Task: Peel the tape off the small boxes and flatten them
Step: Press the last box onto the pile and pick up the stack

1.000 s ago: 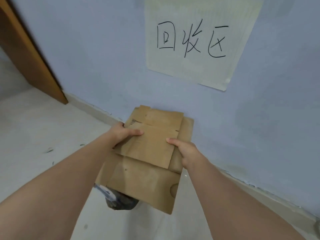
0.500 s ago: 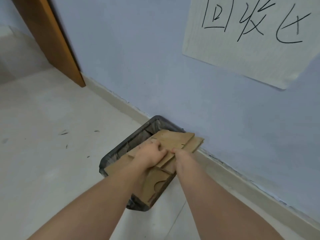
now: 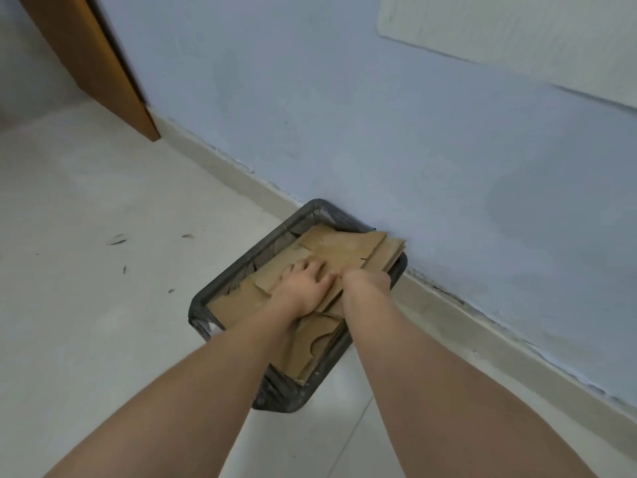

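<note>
Several flattened brown cardboard boxes (image 3: 348, 248) lie stacked across the top of a dark bin (image 3: 241, 267) lined with a black bag. The bin stands on the floor against the wall. My left hand (image 3: 303, 288) lies palm down on the top sheet with its fingers spread, pressing on it. My right hand (image 3: 367, 280) is beside it at the stack's right edge, where it grips the cardboard; its fingers are hidden under the edge. No tape shows on the boxes.
A pale blue wall rises just behind the bin, with a beige skirting board (image 3: 482, 336) and a paper sign (image 3: 517, 39) high up. A wooden door frame (image 3: 103, 63) stands at the upper left. The light tiled floor has small dark scraps (image 3: 117, 239) on it.
Both hands carried the flattened boxes down from chest height onto the bin. The left hand went from gripping the stack's edge to lying flat on top of it.
</note>
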